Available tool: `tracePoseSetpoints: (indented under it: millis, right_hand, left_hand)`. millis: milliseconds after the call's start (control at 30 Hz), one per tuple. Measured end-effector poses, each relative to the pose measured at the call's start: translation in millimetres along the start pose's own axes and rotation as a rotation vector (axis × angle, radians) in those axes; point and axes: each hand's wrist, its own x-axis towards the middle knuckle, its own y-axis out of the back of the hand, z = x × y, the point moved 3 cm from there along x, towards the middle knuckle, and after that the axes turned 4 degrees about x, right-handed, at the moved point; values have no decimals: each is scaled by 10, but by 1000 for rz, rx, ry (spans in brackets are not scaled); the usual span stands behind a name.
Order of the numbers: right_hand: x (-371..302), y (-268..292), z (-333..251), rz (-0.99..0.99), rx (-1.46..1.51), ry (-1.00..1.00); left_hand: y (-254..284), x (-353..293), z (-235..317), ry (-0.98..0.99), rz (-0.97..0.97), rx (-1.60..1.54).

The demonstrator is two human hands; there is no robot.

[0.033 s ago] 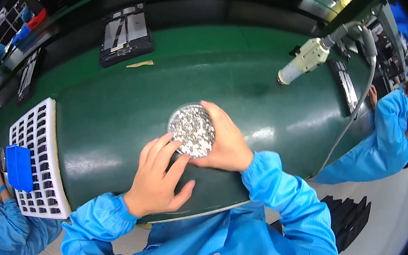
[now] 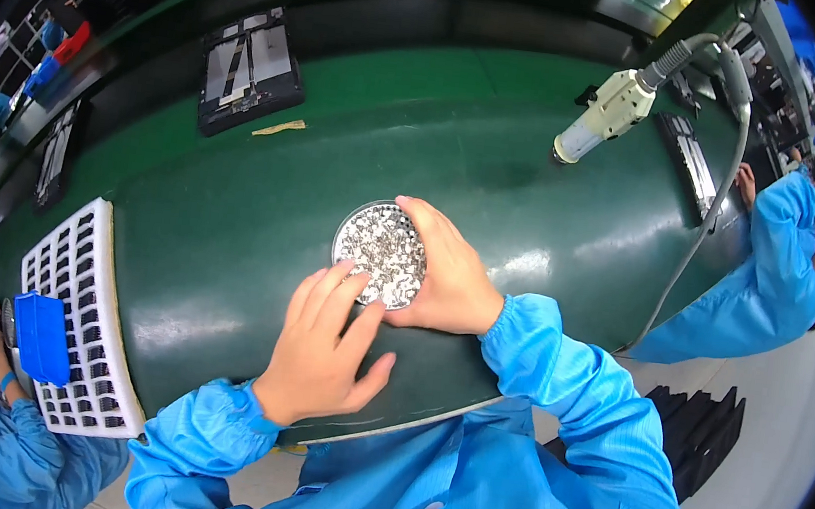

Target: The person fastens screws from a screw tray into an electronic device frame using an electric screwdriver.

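Observation:
Over the green work mat, a round clear-rimmed dish (image 2: 383, 252) holds many small silvery-white pieces, too small to name. A patch of dark round spots or holes shows at its upper right edge. My right hand (image 2: 451, 270) is wrapped round the right side of the dish and grips it, thumb side at the far rim. On the near left side, my left hand (image 2: 324, 351) has its fingers apart; the fingertips touch or hover at the near rim, and the thumb points away to the right.
An electric screwdriver (image 2: 604, 114) hangs at the upper right with its cable. Left stands a white foam tray (image 2: 108, 321) of dark parts, with a blue bin (image 2: 43, 339) on it. Device housings (image 2: 252, 71) and a yellowish strip (image 2: 279, 127) lie farther back. Co-workers in blue sit on both sides.
The dish has shifted slightly up and left with my hands. Its pieces, blurred before, look sharper and have moved, baring dark spots at the upper right.

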Motion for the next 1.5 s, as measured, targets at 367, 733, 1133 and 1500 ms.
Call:
tracePoseSetpoints:
  millis: [367,733,1133,1500]
  right_hand:
    - [140,7,140,-25,-92,206]
    - [209,289,332,-348,609,-14]
    - [199,300,454,-300,856,-55]
    - [193,318,476,-268,926,-69]
  left_hand:
    - [-233,232,-44,4,-77,17]
    - [-571,499,-2,95,-280,198]
    - [-599,578,-15,96,-261,226]
    - [-569,517,26,88,-333,225]
